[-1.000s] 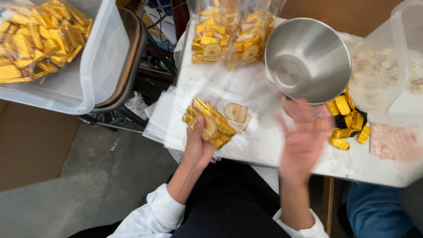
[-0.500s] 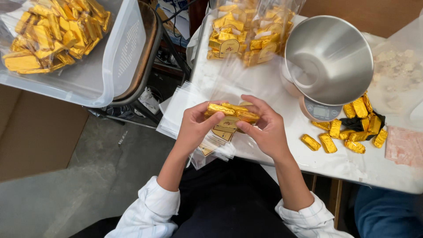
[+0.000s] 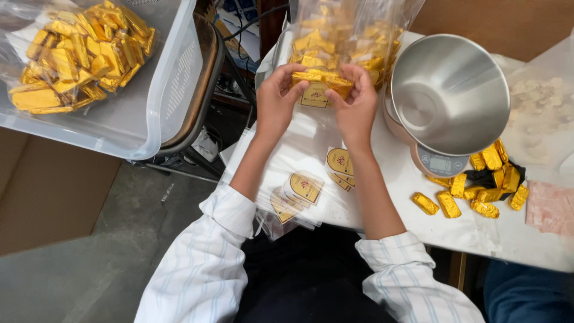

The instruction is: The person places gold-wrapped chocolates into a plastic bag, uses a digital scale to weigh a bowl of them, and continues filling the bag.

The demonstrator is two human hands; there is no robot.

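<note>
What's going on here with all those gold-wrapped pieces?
A person seated at a white table holds a small clear bag of gold-wrapped pieces between the left hand and right hand, up by larger filled bags. Empty labelled bags lie stacked below. A steel bowl sits on a scale, with loose gold pieces beside it.

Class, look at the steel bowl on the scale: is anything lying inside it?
No. The steel bowl on the scale shows only its bare shiny inside; the loose gold-wrapped pieces lie on the table beside it.
</note>
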